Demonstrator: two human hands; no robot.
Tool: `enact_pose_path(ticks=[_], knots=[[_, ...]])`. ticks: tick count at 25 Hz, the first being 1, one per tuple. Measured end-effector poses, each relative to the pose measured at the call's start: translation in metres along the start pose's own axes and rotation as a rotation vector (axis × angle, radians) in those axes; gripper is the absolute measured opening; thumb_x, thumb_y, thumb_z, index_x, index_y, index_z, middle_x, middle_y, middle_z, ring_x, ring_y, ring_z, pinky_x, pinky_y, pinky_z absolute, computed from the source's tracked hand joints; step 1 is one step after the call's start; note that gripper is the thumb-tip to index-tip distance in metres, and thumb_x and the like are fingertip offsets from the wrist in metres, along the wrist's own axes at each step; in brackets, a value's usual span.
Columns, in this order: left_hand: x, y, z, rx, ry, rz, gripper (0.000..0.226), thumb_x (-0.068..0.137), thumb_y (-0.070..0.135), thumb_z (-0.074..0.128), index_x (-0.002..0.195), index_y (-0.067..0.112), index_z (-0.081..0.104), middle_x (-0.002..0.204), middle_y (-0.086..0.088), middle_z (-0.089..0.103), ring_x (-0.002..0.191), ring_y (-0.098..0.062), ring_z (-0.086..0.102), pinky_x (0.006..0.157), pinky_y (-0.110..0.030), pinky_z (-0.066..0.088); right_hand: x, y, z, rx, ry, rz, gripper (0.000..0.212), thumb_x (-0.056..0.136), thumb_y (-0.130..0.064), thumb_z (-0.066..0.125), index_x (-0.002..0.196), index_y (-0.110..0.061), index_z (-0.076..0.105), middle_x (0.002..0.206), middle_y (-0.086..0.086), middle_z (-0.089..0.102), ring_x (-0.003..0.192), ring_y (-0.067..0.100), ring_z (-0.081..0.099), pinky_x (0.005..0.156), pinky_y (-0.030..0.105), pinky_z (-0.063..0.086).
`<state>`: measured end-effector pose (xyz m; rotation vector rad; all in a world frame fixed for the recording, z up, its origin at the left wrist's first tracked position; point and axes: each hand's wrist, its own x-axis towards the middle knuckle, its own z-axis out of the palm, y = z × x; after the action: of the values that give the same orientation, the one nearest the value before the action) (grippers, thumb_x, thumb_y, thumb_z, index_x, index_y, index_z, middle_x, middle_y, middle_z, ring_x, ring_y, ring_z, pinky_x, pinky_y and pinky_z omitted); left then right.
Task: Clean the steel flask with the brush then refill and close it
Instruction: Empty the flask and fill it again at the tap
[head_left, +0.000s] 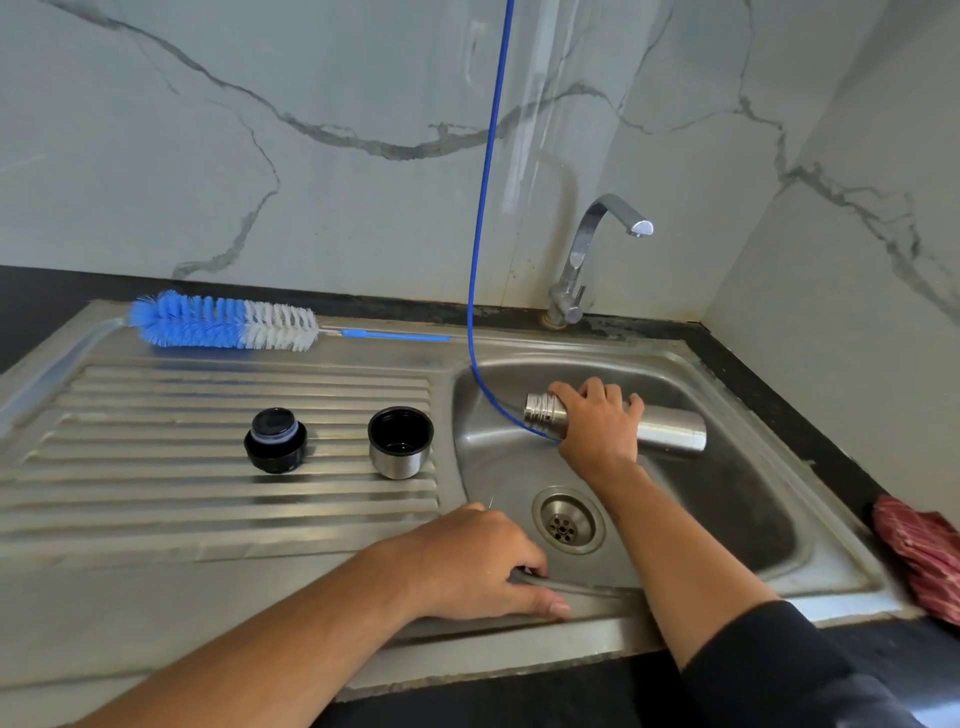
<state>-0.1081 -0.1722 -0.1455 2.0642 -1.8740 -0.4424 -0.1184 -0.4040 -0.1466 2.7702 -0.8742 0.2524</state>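
The steel flask lies on its side in the sink basin, its open threaded neck pointing left. My right hand grips it near the neck. My left hand rests on the front rim of the sink, fingers curled over the edge into the basin. The blue and white bottle brush lies at the back of the draining board. The black stopper and the steel cup lid, mouth up, stand on the ribbed draining board.
A chrome tap stands behind the basin, with no water running from it. A thin blue tube hangs from above into the basin beside the flask's neck. The drain is at the basin's front. A red cloth lies at the right edge.
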Motion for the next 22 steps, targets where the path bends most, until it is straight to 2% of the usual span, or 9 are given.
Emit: enact_pose_path(ticks=[8, 15, 22], knots=[[-0.001, 0.003, -0.001, 0.002, -0.011, -0.013, 0.057, 0.093, 0.075, 0.046, 0.105, 0.027, 0.073, 0.094, 0.007, 0.073, 0.092, -0.013, 0.065, 0.101, -0.037, 0.040, -0.007, -0.012, 0.006, -0.162, 0.019, -0.063, 0.067, 0.082, -0.016, 0.073, 0.140, -0.036, 0.046, 0.130, 0.008, 0.050, 0.124, 0.030, 0.047, 0.120, 0.063, 0.019], [-0.002, 0.003, -0.001, -0.008, -0.006, -0.021, 0.057, 0.093, 0.074, 0.047, 0.105, 0.025, 0.073, 0.091, 0.006, 0.072, 0.089, -0.013, 0.064, 0.100, -0.035, 0.038, -0.011, -0.025, 0.007, -0.287, 0.046, -0.150, 0.058, 0.085, -0.019, 0.070, 0.136, -0.032, 0.046, 0.130, 0.011, 0.047, 0.124, 0.033, 0.043, 0.121, 0.066, 0.009], [-0.001, 0.003, -0.002, 0.001, 0.001, -0.023, 0.057, 0.094, 0.074, 0.046, 0.106, 0.025, 0.073, 0.089, 0.006, 0.071, 0.085, -0.013, 0.062, 0.099, -0.037, 0.043, -0.012, -0.038, 0.010, -0.357, 0.064, -0.260, 0.049, 0.086, -0.024, 0.072, 0.130, -0.031, 0.051, 0.125, 0.012, 0.048, 0.122, 0.035, 0.043, 0.120, 0.067, 0.007]])
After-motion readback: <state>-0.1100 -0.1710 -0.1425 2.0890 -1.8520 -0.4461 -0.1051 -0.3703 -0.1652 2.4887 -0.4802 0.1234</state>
